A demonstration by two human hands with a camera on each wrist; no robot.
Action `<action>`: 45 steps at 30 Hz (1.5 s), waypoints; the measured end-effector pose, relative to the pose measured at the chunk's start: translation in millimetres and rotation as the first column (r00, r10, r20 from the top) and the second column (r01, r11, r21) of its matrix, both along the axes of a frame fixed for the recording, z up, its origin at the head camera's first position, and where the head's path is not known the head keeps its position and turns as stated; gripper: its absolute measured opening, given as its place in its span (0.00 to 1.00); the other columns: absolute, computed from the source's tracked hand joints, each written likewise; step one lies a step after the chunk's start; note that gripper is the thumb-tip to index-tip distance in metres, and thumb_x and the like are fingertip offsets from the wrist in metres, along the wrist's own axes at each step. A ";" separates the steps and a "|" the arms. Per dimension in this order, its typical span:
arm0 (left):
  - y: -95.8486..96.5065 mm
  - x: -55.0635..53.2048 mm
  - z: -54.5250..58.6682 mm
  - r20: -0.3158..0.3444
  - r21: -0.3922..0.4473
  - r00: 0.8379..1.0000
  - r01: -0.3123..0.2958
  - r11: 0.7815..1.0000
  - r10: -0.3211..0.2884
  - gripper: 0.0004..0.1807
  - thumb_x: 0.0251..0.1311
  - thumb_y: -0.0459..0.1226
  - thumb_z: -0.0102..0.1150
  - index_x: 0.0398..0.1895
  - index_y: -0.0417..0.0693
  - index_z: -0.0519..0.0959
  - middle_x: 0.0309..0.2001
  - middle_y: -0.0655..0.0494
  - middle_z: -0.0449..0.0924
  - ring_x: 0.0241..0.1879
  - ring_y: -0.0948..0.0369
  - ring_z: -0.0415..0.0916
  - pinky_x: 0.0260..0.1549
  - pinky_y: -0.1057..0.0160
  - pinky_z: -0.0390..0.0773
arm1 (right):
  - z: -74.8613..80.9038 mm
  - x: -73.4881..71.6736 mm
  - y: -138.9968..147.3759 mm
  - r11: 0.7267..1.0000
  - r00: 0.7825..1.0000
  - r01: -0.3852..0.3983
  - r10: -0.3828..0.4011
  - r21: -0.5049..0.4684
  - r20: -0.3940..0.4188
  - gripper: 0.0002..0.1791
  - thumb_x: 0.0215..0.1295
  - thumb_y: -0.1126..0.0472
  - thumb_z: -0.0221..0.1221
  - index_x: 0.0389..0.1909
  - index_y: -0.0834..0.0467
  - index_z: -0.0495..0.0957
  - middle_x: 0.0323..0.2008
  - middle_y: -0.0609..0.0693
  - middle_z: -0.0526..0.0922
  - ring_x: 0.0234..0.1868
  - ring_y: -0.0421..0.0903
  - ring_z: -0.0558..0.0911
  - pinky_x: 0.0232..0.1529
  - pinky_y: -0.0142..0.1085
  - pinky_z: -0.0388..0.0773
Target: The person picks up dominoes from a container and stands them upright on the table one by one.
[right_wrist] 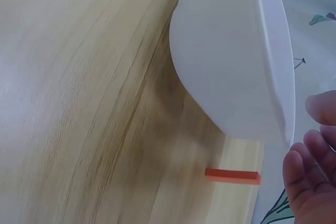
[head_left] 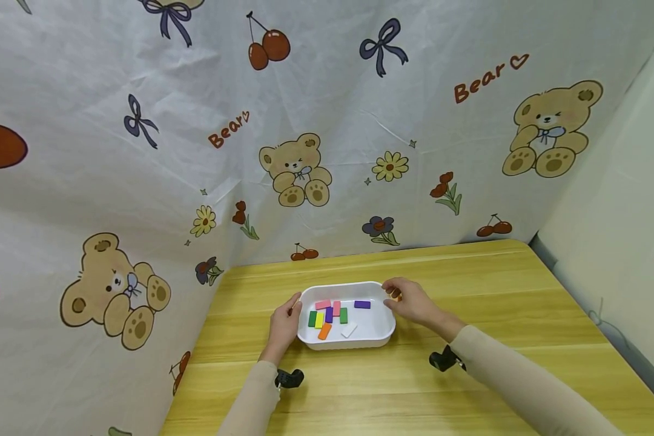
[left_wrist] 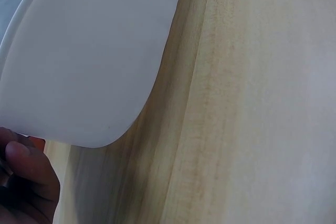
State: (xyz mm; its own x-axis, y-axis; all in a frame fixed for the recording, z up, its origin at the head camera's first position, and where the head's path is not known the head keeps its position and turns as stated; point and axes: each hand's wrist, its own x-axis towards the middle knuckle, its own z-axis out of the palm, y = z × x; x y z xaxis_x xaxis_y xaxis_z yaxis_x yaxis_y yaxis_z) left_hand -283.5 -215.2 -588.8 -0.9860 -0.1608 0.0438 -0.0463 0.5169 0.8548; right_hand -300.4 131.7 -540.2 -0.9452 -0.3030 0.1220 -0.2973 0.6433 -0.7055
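Running lengthwise left-to-right: white tray (head_left: 372, 327), left end gripped by left hand (head_left: 283, 327), right end flanked by empty, half-spread right hand (head_left: 414, 303).

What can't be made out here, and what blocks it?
Blocks: hidden in both wrist views by the tray's wall.
Left grip: cut off by the left edge in the left wrist view.
Right grip: cut off by the right edge in the right wrist view.
Orange block outside the tray: mostly covered by the right grip in the head view.
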 end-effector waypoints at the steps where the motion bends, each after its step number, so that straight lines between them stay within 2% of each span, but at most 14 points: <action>1: -0.2 0.3 0.4 0.000 0.000 1.000 0.001 1.000 -0.001 0.22 0.78 0.46 0.52 0.71 0.58 0.76 0.60 0.48 0.83 0.43 0.57 0.74 0.40 0.65 0.79 | -0.4 0.0 -1.4 1.000 1.000 -0.009 0.009 -0.005 -0.005 0.16 0.65 0.65 0.68 0.53 0.63 0.81 0.47 0.59 0.83 0.46 0.53 0.81 0.50 0.48 0.84; 5: -0.8 0.0 1.1 0.006 0.005 1.000 0.004 1.000 -0.004 0.22 0.78 0.46 0.52 0.72 0.58 0.76 0.50 0.48 0.85 0.39 0.58 0.73 0.36 0.66 0.79 | 0.2 0.1 -8.1 0.999 0.999 -0.036 0.035 -0.013 -0.019 0.16 0.65 0.66 0.67 0.53 0.64 0.81 0.47 0.61 0.83 0.45 0.53 0.81 0.50 0.50 0.85; 9: -1.7 -1.7 -0.6 0.010 0.010 1.000 0.006 1.000 -0.006 0.22 0.78 0.47 0.52 0.71 0.60 0.76 0.42 0.50 0.84 0.38 0.59 0.73 0.33 0.67 0.78 | 2.6 0.3 -16.8 0.999 0.999 -0.047 0.047 0.007 -0.020 0.16 0.64 0.65 0.68 0.52 0.63 0.81 0.47 0.59 0.84 0.45 0.51 0.81 0.48 0.45 0.84; 12: -2.0 -2.4 -1.8 0.009 0.012 1.000 0.004 1.000 -0.004 0.22 0.78 0.47 0.52 0.71 0.60 0.76 0.42 0.50 0.84 0.38 0.59 0.73 0.34 0.67 0.78 | 3.7 -0.1 -23.6 0.998 0.998 -0.058 0.058 0.021 -0.015 0.16 0.64 0.65 0.68 0.52 0.63 0.81 0.47 0.59 0.84 0.45 0.51 0.81 0.47 0.42 0.84; 21: -0.2 -2.8 -2.2 0.000 0.012 1.000 0.014 1.000 -0.014 0.22 0.78 0.46 0.52 0.71 0.59 0.76 0.41 0.48 0.84 0.37 0.58 0.73 0.32 0.67 0.78 | 1.1 0.0 -35.3 0.998 0.997 -0.066 0.066 0.014 -0.037 0.17 0.62 0.67 0.68 0.51 0.65 0.81 0.47 0.62 0.84 0.45 0.56 0.82 0.46 0.44 0.84; 26: -0.6 -3.2 -1.9 -0.015 -0.002 1.000 0.006 1.000 -0.006 0.21 0.78 0.45 0.53 0.71 0.58 0.77 0.46 0.49 0.85 0.41 0.58 0.75 0.38 0.66 0.79 | -1.9 -3.2 -39.5 0.999 0.999 -0.047 0.047 0.016 -0.002 0.17 0.63 0.66 0.68 0.53 0.63 0.81 0.48 0.62 0.84 0.47 0.54 0.82 0.49 0.43 0.83; 33: -0.7 -2.5 -0.6 0.002 0.011 1.000 0.001 1.000 -0.001 0.21 0.78 0.45 0.53 0.71 0.58 0.76 0.38 0.50 0.83 0.38 0.58 0.73 0.34 0.66 0.78 | -3.0 -5.4 -49.5 0.999 0.999 -0.028 0.028 0.016 0.038 0.16 0.64 0.66 0.68 0.52 0.62 0.81 0.49 0.59 0.84 0.49 0.54 0.82 0.51 0.44 0.83; 40: -0.4 -1.7 0.3 0.005 0.010 1.000 -0.006 1.000 0.006 0.21 0.78 0.45 0.52 0.71 0.59 0.76 0.42 0.49 0.84 0.40 0.58 0.74 0.37 0.66 0.78 | -6.6 -6.1 -59.0 0.999 0.999 -0.027 0.026 0.030 0.030 0.16 0.63 0.66 0.69 0.51 0.63 0.82 0.48 0.60 0.84 0.47 0.54 0.82 0.52 0.45 0.84; 45: -0.2 -1.3 0.4 -0.003 0.006 1.000 -0.004 1.000 0.004 0.21 0.78 0.45 0.52 0.71 0.58 0.76 0.41 0.49 0.84 0.40 0.58 0.75 0.37 0.66 0.79 | -8.1 -7.6 -64.6 0.999 0.998 -0.014 0.012 0.036 0.065 0.17 0.64 0.65 0.69 0.53 0.62 0.81 0.50 0.59 0.84 0.48 0.53 0.82 0.52 0.44 0.85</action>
State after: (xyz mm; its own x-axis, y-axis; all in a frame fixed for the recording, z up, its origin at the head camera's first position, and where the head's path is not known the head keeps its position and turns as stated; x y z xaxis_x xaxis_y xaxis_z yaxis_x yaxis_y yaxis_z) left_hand -284.9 -215.4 -588.5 -0.9852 -0.1651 0.0462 -0.0455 0.5113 0.8582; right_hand -308.1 67.1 -548.3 -0.9468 -0.3181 0.0496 -0.2602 0.6652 -0.6999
